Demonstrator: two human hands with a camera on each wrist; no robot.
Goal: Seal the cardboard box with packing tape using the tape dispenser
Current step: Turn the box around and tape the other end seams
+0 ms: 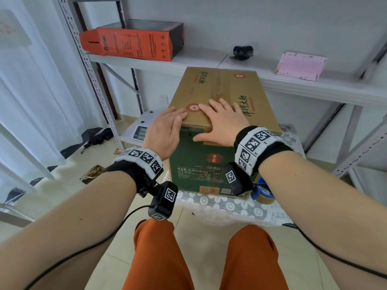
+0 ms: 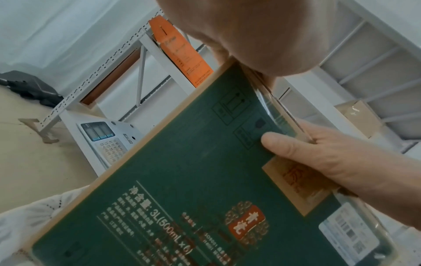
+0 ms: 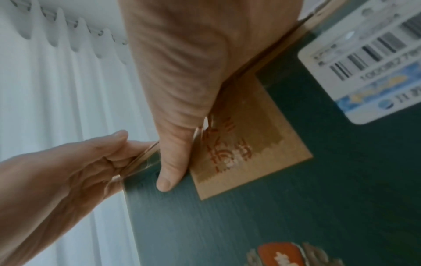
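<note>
The cardboard box point(image 1: 222, 122) stands on the desk point(image 1: 230, 208), its top seam running away from the person. Both hands press flat on its near top edge — left hand point(image 1: 165, 132) and right hand point(image 1: 222, 124), fingers spread, right thumb on the front. The tape dispenser point(image 1: 262, 190) lies low beside the box's right corner — nearer the right hand.

Counted here: one cardboard box point(image 1: 219, 105), two hands, left point(image 1: 165, 135) and right point(image 1: 222, 124), one tape dispenser point(image 1: 262, 190) near right, one orange carton point(image 1: 134, 42) far left, one pink box point(image 1: 300, 65) far right, one scale point(image 1: 142, 127).
</note>
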